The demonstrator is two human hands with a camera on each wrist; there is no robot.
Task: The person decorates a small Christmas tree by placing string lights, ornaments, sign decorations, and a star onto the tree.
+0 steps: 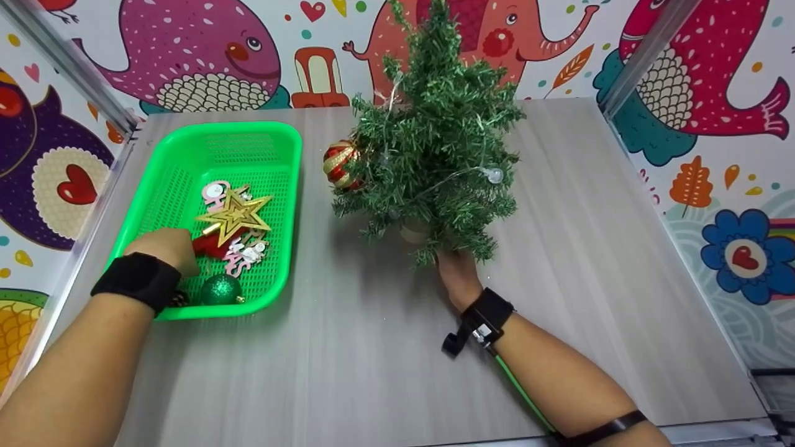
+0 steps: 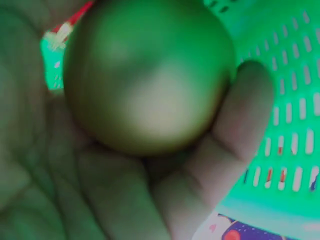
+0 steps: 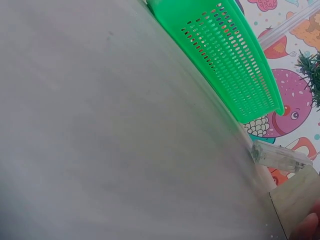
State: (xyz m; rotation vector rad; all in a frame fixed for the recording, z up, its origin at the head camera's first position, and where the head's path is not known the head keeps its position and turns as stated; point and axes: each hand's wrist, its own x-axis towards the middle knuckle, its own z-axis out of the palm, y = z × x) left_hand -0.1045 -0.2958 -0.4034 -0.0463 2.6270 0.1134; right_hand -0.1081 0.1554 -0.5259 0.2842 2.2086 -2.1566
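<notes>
My left hand (image 1: 166, 245) is down inside the green plastic basket (image 1: 297, 186). In the left wrist view, its fingers (image 2: 245, 110) curl round a smooth gold ball ornament (image 2: 150, 85) that reflects the green of the basket. Beside this hand lie a gold star (image 1: 236, 217), pink letter ornaments (image 1: 236, 264), something red and a glittery green ball (image 1: 220, 289). My right hand (image 1: 458, 279) grips the small Christmas tree (image 1: 435, 136) low at its base, its fingers mostly hidden by branches. A fingertip (image 3: 305, 229) shows against the pale base (image 3: 295, 200) in the right wrist view.
A red and gold striped ball (image 1: 341, 164) hangs on the tree's left side, and a string of clear lights (image 1: 492, 175) winds through the branches. A clear block (image 3: 280, 157) stands by the base. Printed panels (image 1: 205, 56) wall in the grey table (image 1: 348, 366).
</notes>
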